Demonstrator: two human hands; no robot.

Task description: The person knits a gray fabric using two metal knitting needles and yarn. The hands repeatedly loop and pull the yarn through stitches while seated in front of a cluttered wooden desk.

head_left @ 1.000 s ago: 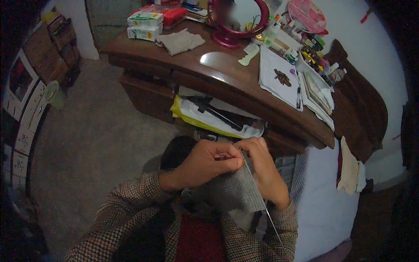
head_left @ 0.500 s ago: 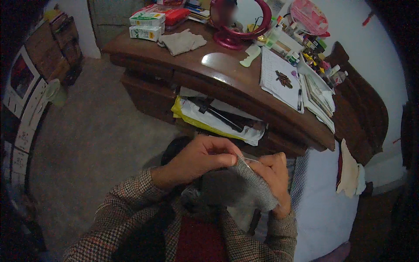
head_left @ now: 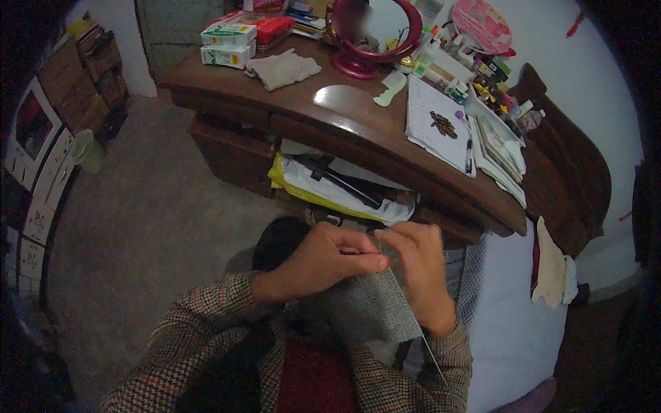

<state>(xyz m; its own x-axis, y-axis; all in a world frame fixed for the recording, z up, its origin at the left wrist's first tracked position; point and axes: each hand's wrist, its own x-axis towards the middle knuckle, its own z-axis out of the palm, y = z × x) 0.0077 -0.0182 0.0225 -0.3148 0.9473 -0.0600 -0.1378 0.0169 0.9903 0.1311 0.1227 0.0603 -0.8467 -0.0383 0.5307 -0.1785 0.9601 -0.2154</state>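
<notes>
The dark wooden desk is standing in front of the person, its comb and papers lying on top. Below its near edge, over the lap, the grey knitted piece is hanging between the hands; it is looking light, soft and stretchy, so it is probably sagging wherever it is lacking support, and its top edge is seeming the best place for holding it. The left hand is pinching that edge, thumb and forefinger closed together on it. The right hand is resting just beside it, fingers bending toward the same corner; whether they are gripping anything, I cannot tell. The thin needle is running along the fabric's right edge, looking stiff and smooth, so stitches are likely sliding easily on it.
</notes>
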